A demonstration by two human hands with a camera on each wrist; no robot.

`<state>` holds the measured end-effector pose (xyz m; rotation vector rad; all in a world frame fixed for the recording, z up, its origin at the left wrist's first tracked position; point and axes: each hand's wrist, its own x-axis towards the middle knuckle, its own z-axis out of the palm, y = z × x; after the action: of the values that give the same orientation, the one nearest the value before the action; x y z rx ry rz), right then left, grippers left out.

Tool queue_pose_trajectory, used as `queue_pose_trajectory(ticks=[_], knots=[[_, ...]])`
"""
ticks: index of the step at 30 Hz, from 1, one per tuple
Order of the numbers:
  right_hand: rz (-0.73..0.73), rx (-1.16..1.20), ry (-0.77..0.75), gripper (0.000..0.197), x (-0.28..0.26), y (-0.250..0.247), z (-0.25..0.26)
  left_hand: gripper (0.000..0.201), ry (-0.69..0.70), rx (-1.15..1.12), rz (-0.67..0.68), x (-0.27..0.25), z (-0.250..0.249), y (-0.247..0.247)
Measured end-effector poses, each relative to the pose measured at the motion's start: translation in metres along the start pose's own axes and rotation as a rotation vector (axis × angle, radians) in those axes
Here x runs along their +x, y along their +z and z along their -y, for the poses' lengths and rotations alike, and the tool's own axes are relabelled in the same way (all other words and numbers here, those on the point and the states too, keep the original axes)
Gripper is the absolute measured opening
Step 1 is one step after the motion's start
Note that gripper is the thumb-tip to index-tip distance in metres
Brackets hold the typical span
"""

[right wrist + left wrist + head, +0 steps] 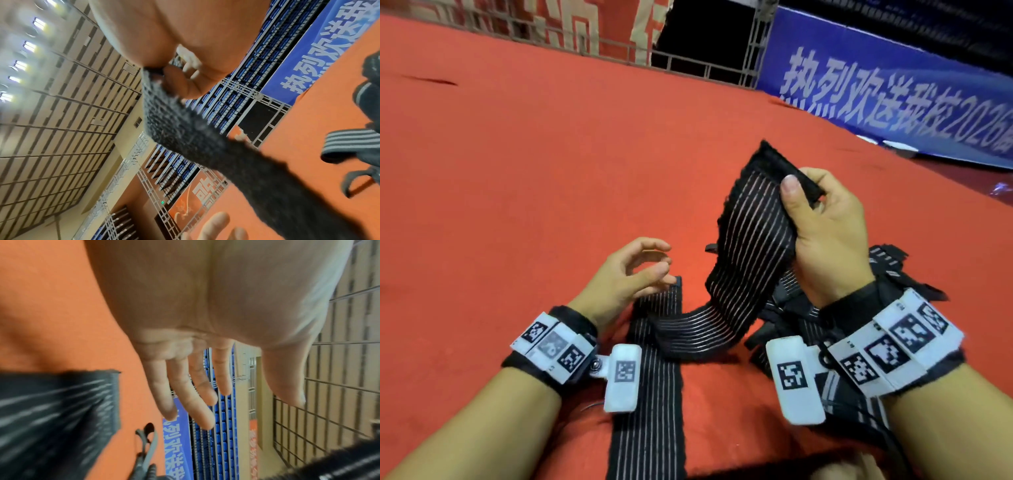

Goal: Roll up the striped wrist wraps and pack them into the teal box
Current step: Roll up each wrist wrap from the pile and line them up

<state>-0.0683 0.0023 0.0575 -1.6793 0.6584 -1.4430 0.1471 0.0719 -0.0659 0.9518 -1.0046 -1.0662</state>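
Head view: the right hand (825,236) pinches the black hook-and-loop end of a striped wrist wrap (750,246), lifted off the red carpet (517,171); its tail trails under the left hand (626,270), whose fingers hang loosely curled on nothing. A heap of more wraps (887,263) lies beside the right wrist. Nothing looks rolled yet; no teal box shows.

Left wrist view: 4 spread fingers (191,395), empty.

Right wrist view: only here the wrap's fuzzy underside (185,129) shows.

Head view looks down over red mat (551,171); wrist views close along palms; all share blue banner (893,102).
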Motion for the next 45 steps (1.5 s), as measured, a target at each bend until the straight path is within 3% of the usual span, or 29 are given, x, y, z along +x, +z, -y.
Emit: queue_pose_trajectory(ticks=[9, 13, 16, 20, 24, 34, 38, 45], knots=[[0.156, 0.121, -0.13, 0.008, -0.021, -0.018, 0.106, 0.03, 0.385, 0.246, 0.11, -0.068, -0.145, 0.095], [0.245, 0.129, -0.222, 0.01, -0.039, -0.026, 0.152, 0.015, 0.566, 0.395, 0.081, -0.106, -0.194, 0.13], [0.304, 0.142, -0.254, 0.012, -0.051, -0.034, 0.175, 0.011, 0.615, 0.489, 0.043, -0.13, -0.215, 0.148], [0.352, 0.113, -0.178, 0.011, -0.069, -0.041, 0.18, 0.016, 0.534, 0.529, 0.013, -0.15, -0.215, 0.158], [0.413, 0.069, -0.048, 0.011, -0.08, -0.039, 0.154, 0.016, 0.404, 0.57, -0.051, -0.15, -0.189, 0.146], [0.621, -0.381, 0.282, 0.016, -0.09, -0.004, -0.021, 0.014, -0.13, 0.734, -0.109, -0.113, -0.056, 0.063], [0.635, -0.436, 0.362, 0.003, -0.078, 0.016, -0.059, 0.016, -0.198, 0.732, -0.127, -0.087, -0.031, 0.035], [0.572, -0.518, 0.48, 0.022, -0.031, 0.05, -0.122, 0.025, -0.285, 0.724, -0.12, -0.019, -0.002, -0.011]])
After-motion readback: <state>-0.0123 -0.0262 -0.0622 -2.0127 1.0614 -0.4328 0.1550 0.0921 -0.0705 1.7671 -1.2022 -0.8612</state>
